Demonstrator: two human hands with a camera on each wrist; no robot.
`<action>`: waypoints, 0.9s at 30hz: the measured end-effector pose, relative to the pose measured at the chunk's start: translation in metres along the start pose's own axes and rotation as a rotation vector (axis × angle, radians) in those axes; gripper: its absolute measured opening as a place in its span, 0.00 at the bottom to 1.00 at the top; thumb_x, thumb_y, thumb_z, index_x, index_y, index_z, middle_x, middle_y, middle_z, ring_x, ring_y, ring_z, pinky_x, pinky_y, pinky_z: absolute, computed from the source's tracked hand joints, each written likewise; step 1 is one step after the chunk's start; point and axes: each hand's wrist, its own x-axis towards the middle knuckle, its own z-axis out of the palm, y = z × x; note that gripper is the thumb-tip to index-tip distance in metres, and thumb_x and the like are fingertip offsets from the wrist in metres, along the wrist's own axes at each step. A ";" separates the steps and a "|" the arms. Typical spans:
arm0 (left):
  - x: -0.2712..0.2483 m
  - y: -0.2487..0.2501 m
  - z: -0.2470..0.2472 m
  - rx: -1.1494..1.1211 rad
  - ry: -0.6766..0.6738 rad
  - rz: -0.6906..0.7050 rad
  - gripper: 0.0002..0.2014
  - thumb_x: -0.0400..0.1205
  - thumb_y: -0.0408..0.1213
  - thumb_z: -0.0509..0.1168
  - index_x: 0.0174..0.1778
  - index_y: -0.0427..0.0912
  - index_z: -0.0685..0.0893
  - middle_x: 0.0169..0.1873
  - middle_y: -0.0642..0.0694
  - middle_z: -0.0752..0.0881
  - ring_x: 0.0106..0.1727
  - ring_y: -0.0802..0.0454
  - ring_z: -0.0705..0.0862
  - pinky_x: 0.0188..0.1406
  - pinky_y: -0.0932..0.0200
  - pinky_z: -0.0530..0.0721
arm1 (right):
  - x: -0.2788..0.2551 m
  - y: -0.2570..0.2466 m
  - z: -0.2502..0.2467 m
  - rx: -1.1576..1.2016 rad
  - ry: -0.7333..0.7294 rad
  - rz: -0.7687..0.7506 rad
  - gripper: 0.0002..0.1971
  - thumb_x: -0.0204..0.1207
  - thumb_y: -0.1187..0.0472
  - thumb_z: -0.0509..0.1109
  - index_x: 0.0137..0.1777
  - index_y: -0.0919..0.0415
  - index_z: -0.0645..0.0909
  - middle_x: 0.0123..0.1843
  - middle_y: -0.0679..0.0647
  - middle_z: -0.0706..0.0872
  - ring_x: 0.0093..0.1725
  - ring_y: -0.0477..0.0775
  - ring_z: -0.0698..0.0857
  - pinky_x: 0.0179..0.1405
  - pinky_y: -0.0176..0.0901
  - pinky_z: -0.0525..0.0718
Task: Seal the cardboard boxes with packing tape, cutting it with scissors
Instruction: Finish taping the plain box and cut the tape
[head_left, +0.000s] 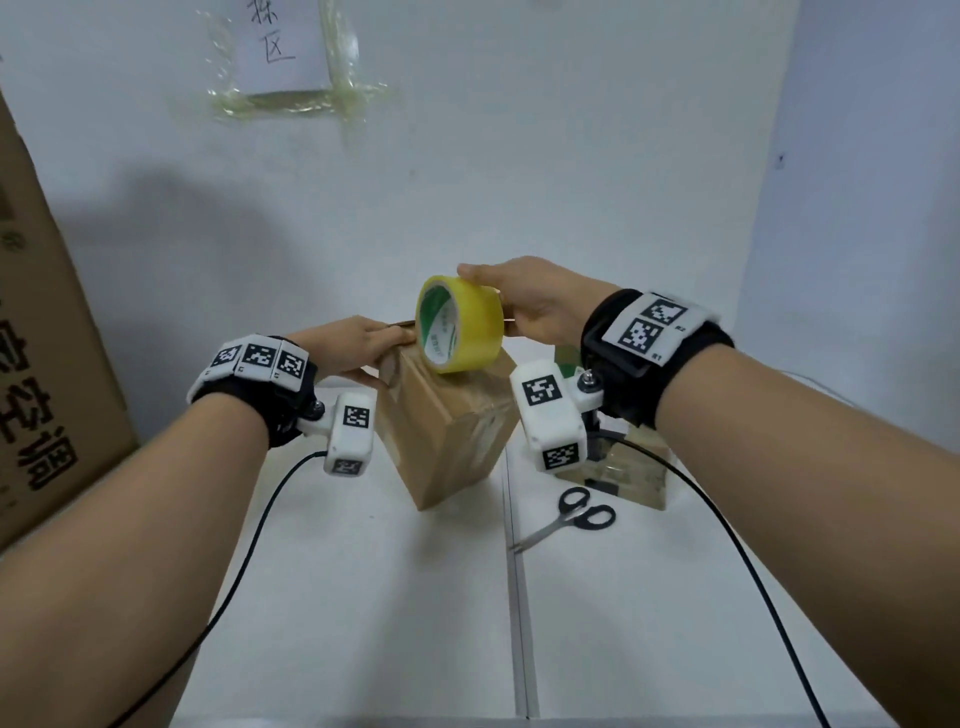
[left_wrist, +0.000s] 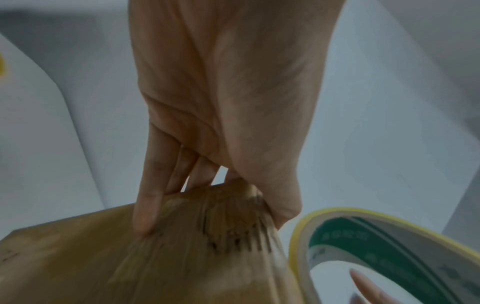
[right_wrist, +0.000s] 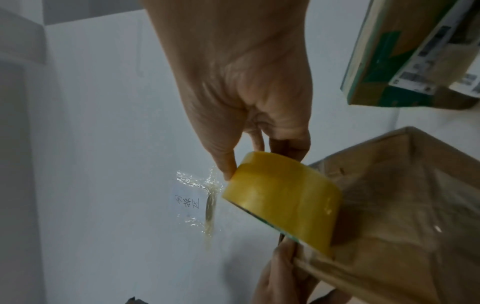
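Observation:
A small brown cardboard box stands on the white table, with glossy clear tape over part of its top. My left hand grips its far left top corner, fingers down one face and the thumb against the other. My right hand holds a roll of yellow packing tape from above, on edge, its lower rim touching the box top. The roll's green-printed core faces my left hand. Black-handled scissors lie on the table to the right of the box, untouched.
A second cardboard box with green print and labels sits behind my right wrist. A large printed carton stands at the left edge. A paper note is taped to the white wall. Black wrist cables trail over the table.

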 end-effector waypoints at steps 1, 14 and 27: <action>0.002 -0.001 -0.001 -0.013 0.002 -0.007 0.19 0.85 0.50 0.60 0.61 0.39 0.85 0.59 0.28 0.85 0.59 0.42 0.87 0.54 0.50 0.89 | 0.001 0.001 0.002 0.024 0.006 0.018 0.12 0.81 0.56 0.70 0.57 0.63 0.78 0.48 0.56 0.83 0.44 0.53 0.82 0.40 0.42 0.83; 0.023 -0.023 0.011 -0.042 0.214 0.081 0.38 0.79 0.67 0.59 0.80 0.47 0.65 0.74 0.50 0.74 0.75 0.49 0.72 0.74 0.52 0.69 | 0.050 0.010 0.031 0.073 0.067 0.039 0.08 0.85 0.59 0.64 0.59 0.62 0.76 0.58 0.59 0.84 0.52 0.54 0.83 0.53 0.45 0.77; 0.017 -0.017 0.017 0.324 -0.036 0.137 0.55 0.64 0.77 0.65 0.84 0.57 0.54 0.84 0.53 0.42 0.85 0.48 0.47 0.83 0.42 0.55 | 0.057 0.006 0.028 -0.084 0.129 -0.065 0.16 0.86 0.53 0.61 0.63 0.66 0.75 0.59 0.62 0.81 0.54 0.59 0.82 0.56 0.51 0.84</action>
